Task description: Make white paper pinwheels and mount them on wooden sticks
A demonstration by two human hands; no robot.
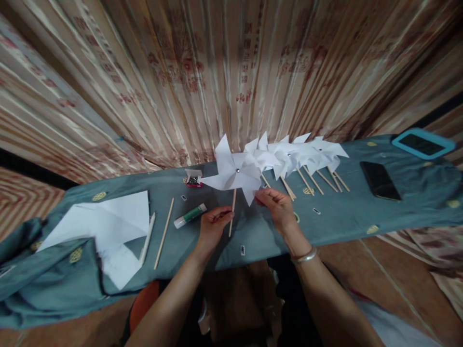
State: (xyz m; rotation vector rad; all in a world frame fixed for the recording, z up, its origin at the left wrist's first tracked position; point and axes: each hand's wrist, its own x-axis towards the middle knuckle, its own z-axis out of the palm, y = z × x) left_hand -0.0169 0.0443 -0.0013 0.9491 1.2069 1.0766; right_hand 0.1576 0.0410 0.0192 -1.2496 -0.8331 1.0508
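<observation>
A white paper pinwheel [231,166] with a silver pin at its centre stands upright over the cloth-covered table. My left hand [214,226] pinches its thin wooden stick [233,205] between thumb and fingers. At the lower right blade, the closed fingers of my right hand [277,205] meet the paper edge. Behind it, several finished pinwheels [289,154] lie in an overlapping row, sticks toward me. A green and white glue stick [190,216] lies left of my left hand, near a small open red box [194,180] of metal pins.
A loose wooden stick [164,233], a white pencil-like rod [147,238] and white paper sheets [123,217] lie at the left. On the right are a black phone [379,180] and a blue-framed device [423,143]. A patterned curtain [217,72] hangs behind the table.
</observation>
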